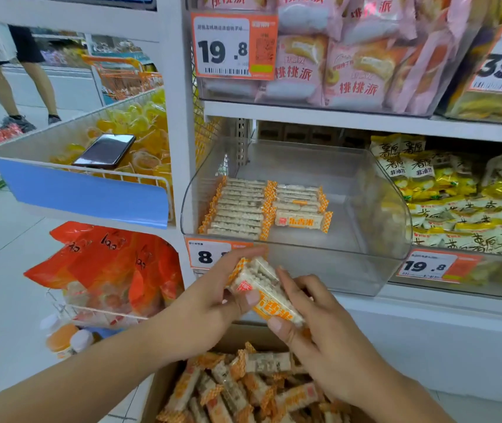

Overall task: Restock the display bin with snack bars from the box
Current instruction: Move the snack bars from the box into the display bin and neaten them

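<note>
A stack of white-and-orange snack bars (263, 290) is held between both hands, just below the front lip of the clear display bin (374, 215). My left hand (210, 303) grips the stack's left end, thumb on the front. My right hand (320, 328) grips its right end. Two neat rows of bars (262, 209) lie in the bin's left part; its right part is bare. The cardboard box (152, 401) at the bottom holds several loose bars (243, 389).
A phone (105, 151) lies on yellow jelly cups in the blue-fronted bin on the left. Orange bags (106, 267) fill a wire basket below it. Pink cake packs (350, 56) sit on the shelf above, yellow snack packs (457, 196) to the right. A person's legs (24, 87) stand in the aisle.
</note>
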